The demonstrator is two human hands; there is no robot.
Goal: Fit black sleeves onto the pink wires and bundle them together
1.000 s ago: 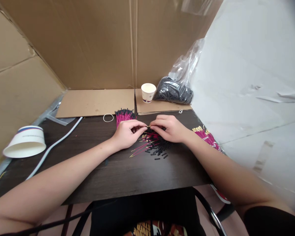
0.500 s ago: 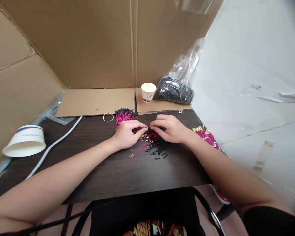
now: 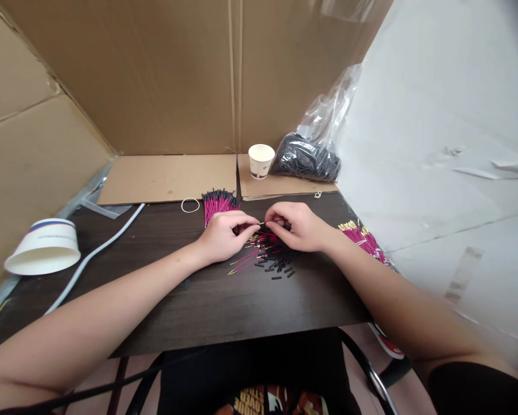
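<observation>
Over the middle of the dark table, my left hand and my right hand meet with thumbs and fingertips pinched. Between the fingertips shows a short stretch of a thin gold-tipped wire; the rest of it is covered by my fingers. Below lie loose magenta wires with gold ends. Mixed in and just right of them is a pile of short black sleeves, partly under my right hand. Behind my left hand rests a bundle of magenta wires with black ends.
Another bundle of magenta wires with gold ends lies right, beside my forearm. At the back stand a paper cup and a plastic bag of black pieces. A tipped paper cup, white cable and rubber band lie left.
The fingers of my right hand have bent slightly more and shifted a little right, leaving a slightly wider gap between the fingertips. My left hand stays nearly still.
</observation>
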